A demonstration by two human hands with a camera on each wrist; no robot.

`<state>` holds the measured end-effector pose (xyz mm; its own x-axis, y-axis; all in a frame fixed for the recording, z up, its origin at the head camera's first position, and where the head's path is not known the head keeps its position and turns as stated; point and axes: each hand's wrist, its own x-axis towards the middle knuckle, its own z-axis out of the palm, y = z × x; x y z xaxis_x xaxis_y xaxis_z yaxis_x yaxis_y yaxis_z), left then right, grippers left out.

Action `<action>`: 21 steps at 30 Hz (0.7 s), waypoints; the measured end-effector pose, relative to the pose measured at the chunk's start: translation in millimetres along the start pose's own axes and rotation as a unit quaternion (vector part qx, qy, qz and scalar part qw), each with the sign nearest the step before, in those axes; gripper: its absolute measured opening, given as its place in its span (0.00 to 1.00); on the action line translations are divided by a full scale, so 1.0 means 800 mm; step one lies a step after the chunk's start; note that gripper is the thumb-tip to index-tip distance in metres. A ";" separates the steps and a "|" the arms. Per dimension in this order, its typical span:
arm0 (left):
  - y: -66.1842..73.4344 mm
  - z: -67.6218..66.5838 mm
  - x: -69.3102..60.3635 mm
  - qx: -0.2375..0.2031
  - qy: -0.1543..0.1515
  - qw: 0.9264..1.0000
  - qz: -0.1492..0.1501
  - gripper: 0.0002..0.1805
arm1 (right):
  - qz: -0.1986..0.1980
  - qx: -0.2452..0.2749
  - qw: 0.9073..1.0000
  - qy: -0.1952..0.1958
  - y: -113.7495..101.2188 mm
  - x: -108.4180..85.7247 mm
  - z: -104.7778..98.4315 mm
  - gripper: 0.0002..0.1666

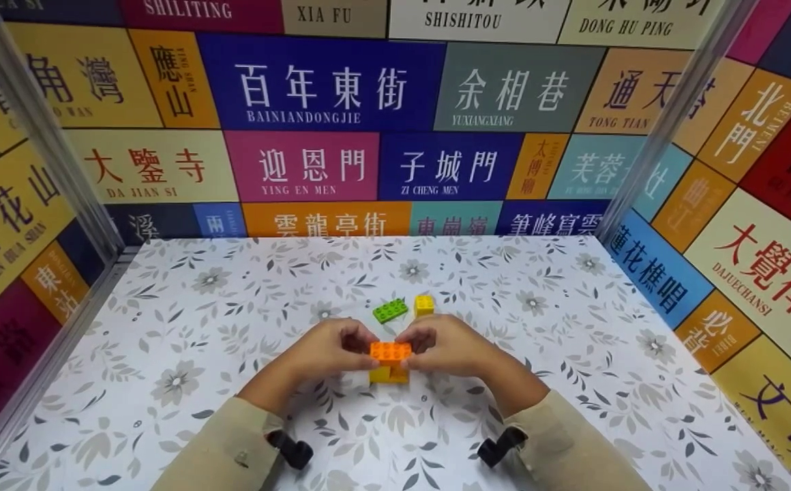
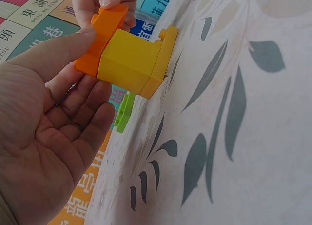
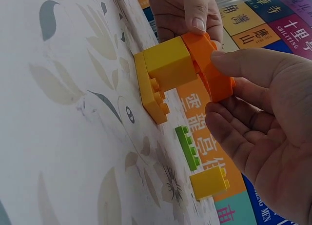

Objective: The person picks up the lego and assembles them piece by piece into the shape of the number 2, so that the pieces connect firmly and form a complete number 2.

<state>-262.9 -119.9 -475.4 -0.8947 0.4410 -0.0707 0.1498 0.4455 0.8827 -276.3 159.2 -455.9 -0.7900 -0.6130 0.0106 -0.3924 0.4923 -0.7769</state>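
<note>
An orange toy brick (image 1: pixel 391 351) with studs on top is pinched at its ends by both hands. My left hand (image 1: pixel 331 349) grips its left end between thumb and fingers, while my right hand (image 1: pixel 449 346) has the right end. Under it stands a yellow block (image 2: pixel 129 56), fixed on a flat amber brick (image 3: pixel 152 95) that lies on the table. In the right wrist view the orange brick is slightly tilted over the yellow block, with a narrow gap at one side. Bare amber studs show beside the yellow block.
Beyond the hands a flat green brick (image 1: pixel 390 310) and a small yellow brick (image 1: pixel 424 305) lie on the floral-patterned table (image 1: pixel 266 286). Panels with coloured lettering (image 1: pixel 320 85) stand along the back and both sides. Metal corner posts (image 1: pixel 668 123) rise at the back corners.
</note>
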 end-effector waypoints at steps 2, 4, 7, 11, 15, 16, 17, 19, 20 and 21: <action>0.000 0.000 0.000 0.000 0.001 1.000 -0.002 0.15 | 0.002 0.000 1.000 0.000 0.000 0.000 0.000 0.19; -0.001 0.001 0.001 0.001 0.001 1.000 -0.003 0.15 | 0.006 0.000 1.000 -0.001 0.001 -0.001 0.000 0.19; -0.001 0.001 0.002 0.001 -0.001 1.000 -0.004 0.14 | 0.010 0.004 1.000 -0.001 0.002 -0.001 0.000 0.19; -0.001 0.001 0.003 0.005 -0.002 1.000 -0.003 0.14 | 0.024 0.006 1.000 -0.004 0.002 -0.001 0.000 0.19; 0.000 0.001 0.004 0.014 0.000 1.000 0.001 0.14 | 0.025 0.002 1.000 -0.002 0.001 -0.001 0.000 0.19; 0.000 0.001 0.004 0.016 0.000 1.000 0.000 0.14 | 0.024 0.000 1.000 -0.002 0.000 -0.001 0.000 0.19; 0.001 0.001 0.004 0.016 0.001 1.000 -0.001 0.13 | 0.022 0.000 1.000 -0.001 0.000 0.000 0.000 0.19; 0.001 0.001 0.004 0.019 0.002 1.000 -0.005 0.13 | 0.023 -0.001 1.000 0.000 0.001 0.000 0.000 0.19; 0.001 0.001 0.003 0.019 0.002 1.000 -0.008 0.13 | 0.025 0.000 1.000 -0.001 0.001 0.000 0.000 0.19; 0.002 0.001 0.003 0.020 0.002 1.000 -0.011 0.13 | 0.027 0.000 1.000 -0.002 0.002 0.001 0.001 0.19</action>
<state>-264.8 -117.7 -474.8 -0.8997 0.4273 -0.0888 0.1458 0.4860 0.8617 -277.1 159.2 -457.2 -0.8080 -0.5883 -0.0330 -0.3500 0.5241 -0.7764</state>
